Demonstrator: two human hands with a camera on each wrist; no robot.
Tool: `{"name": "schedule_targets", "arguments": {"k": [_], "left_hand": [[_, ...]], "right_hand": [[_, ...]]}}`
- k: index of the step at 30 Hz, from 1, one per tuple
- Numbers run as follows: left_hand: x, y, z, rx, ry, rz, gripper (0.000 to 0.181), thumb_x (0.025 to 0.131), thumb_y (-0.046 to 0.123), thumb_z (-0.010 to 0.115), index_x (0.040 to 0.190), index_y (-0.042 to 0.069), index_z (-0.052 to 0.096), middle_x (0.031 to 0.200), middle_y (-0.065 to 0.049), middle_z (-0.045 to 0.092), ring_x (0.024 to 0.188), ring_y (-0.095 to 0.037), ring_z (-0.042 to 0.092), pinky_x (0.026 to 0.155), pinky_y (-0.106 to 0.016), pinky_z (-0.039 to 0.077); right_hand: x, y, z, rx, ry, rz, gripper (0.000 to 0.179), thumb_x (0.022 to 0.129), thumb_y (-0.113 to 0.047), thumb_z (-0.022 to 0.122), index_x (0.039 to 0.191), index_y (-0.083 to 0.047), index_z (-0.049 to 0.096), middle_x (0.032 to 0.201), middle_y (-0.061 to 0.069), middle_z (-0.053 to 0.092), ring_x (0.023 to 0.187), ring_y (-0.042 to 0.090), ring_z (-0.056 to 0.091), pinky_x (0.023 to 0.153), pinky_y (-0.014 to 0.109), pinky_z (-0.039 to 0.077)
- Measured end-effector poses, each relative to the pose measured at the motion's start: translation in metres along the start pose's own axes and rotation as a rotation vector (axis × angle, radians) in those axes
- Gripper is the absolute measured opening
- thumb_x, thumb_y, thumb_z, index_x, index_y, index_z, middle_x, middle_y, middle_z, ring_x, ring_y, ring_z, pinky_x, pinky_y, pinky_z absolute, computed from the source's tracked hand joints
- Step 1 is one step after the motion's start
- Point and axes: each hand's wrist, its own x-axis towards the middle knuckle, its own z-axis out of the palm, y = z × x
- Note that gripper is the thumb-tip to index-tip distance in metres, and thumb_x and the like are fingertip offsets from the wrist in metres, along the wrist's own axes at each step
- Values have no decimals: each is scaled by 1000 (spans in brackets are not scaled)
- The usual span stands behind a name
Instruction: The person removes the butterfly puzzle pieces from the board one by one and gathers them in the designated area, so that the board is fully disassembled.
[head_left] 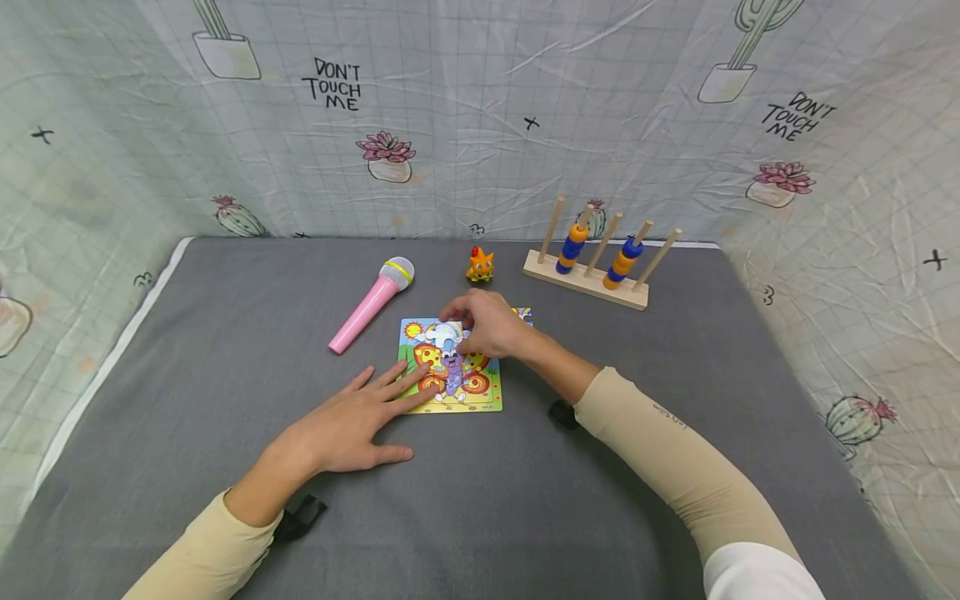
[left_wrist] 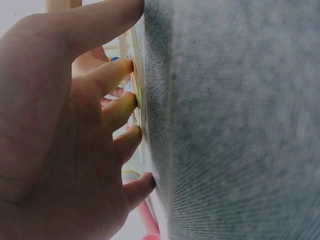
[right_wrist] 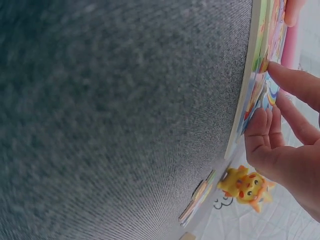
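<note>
The left grip, a bare hand with fingers spread, rests three fingertips on a thin board seen edge-on. Grey worktop fills the right half; past the fingers, part of the right grip shows, and low down, beyond the little finger, a pink handle.

Head view: bright, diffuse light, sharp mid-frame; curtain pale, grey counter mostly evenly lit, soft shadow under the beige sleeve at lower right. Wide-angle stretch toward the side edges. Left wrist: hazy, upper left near blown out, left grip shaded, counter blurred at right. Right wrist: dimmer, upper-left corner darkest, counter weave soft there, crisper toward centre.
</note>
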Motion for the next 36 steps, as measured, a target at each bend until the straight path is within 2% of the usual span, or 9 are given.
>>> {"name": "schedule_targets", "arguments": {"k": [15,24,36], "left_hand": [[-1,-1,1,-13,-7,-3,87,93,49,75,165,31,30,175,0,19,161,-37,17,123,-72,18],[-1,-1,1,-12,-3,2,88,93,50,75,166,32,29,176,1,17,161,-38,16,123,-72,17],[1,-1,0,-12,-7,2,88,92,49,75,166,32,29,176,0,17,161,-37,16,124,-72,17]], "right_hand": [[0,-1,1,-12,15,-2,43,81,-16,90,123,-18,78,110,1,68,97,16,61,86,33,51],[3,0,-2,-11,-1,-22,43,80,-16,90,121,-19,79,100,-1,70,93,16,62,81,30,52],[3,2,-5,8,-16,-3,43,79,-14,91,120,-20,78,105,-1,71,95,17,63,82,30,53]]}}
